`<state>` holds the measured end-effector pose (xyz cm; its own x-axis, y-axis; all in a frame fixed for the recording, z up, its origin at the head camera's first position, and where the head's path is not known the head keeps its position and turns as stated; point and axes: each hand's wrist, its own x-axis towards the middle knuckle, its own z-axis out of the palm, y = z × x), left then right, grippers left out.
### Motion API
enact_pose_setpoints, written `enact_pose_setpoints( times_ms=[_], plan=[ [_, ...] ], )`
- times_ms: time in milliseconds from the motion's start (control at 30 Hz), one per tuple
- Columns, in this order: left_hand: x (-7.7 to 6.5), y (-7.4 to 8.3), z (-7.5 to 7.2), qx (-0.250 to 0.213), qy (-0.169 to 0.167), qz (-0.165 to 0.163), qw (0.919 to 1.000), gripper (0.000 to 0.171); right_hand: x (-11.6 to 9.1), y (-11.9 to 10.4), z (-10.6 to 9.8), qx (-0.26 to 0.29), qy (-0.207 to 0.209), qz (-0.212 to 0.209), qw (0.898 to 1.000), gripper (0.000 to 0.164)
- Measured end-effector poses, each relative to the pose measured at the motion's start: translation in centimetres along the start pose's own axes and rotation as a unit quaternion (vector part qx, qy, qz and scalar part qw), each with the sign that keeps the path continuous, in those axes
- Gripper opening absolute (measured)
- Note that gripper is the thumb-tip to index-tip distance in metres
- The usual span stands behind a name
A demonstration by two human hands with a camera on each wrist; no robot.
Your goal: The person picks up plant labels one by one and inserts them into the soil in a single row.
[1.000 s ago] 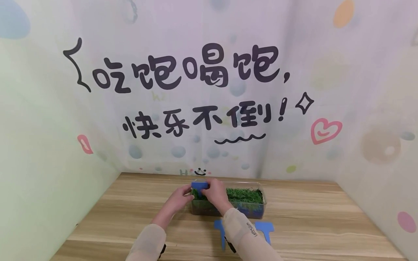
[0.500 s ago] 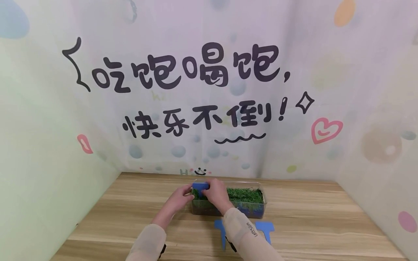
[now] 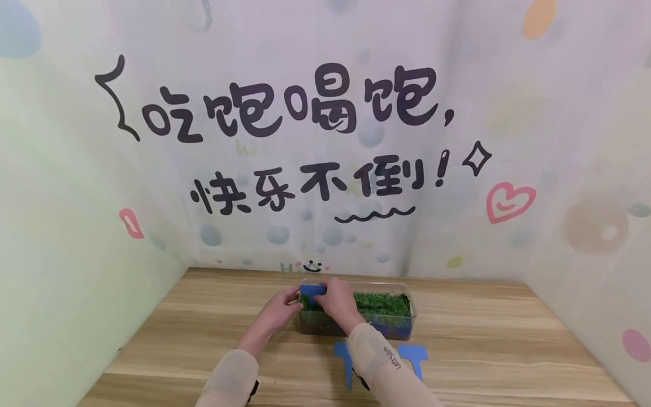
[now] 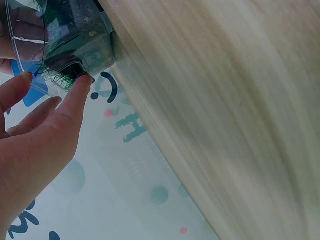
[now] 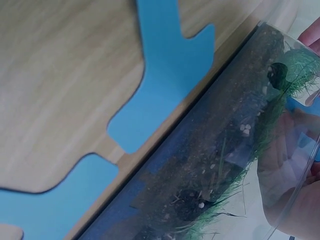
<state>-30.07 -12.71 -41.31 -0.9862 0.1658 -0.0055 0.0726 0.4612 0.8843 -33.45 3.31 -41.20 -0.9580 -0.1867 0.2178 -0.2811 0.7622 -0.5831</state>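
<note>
In the head view, my right hand pinches a blue T-shaped plant label at the left end of a clear plastic box. Its stem points down into the green grass; the tip is hidden. My left hand holds that same end of the box, fingertips at its rim and end wall, beside the label. Through the clear wall, the right wrist view shows dark soil under the grass. Two more blue plant labels lie on the table in front of the box, partly behind my right sleeve.
The wood-grain table runs back to a printed cloth wall just behind the box. Pale side walls close in the left and right.
The upright label has shifted very slightly to the right with my right hand's pinch. Otherwise both hands and the box stay nearly in place, while the head view tilts slightly.
</note>
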Motion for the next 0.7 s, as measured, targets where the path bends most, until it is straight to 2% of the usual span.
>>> enact_pose_setpoints(
  times_ms=[100, 300, 433, 700],
  plan=[
    [-0.02, 0.11, -0.01, -0.002, 0.0, -0.003, 1.0, 0.052, 0.06, -0.07, -0.05, -0.006, 0.001, 0.003, 1.0, 0.006],
    [-0.24, 0.43, -0.05, 0.003, 0.0, -0.005, 1.0, 0.053, -0.07, -0.13, -0.16, -0.015, -0.007, 0.002, 1.0, 0.015],
    [-0.32, 0.54, -0.01, 0.0, 0.0, -0.002, 1.0, 0.053, -0.08, 0.0, -0.26, -0.003, -0.014, -0.001, 1.0, 0.008],
    [-0.31, 0.57, -0.11, -0.008, 0.0, -0.006, 0.9999, 0.054, 0.09, -0.02, -0.56, 0.03, -0.032, 0.009, 0.999, 0.011]
  ],
)
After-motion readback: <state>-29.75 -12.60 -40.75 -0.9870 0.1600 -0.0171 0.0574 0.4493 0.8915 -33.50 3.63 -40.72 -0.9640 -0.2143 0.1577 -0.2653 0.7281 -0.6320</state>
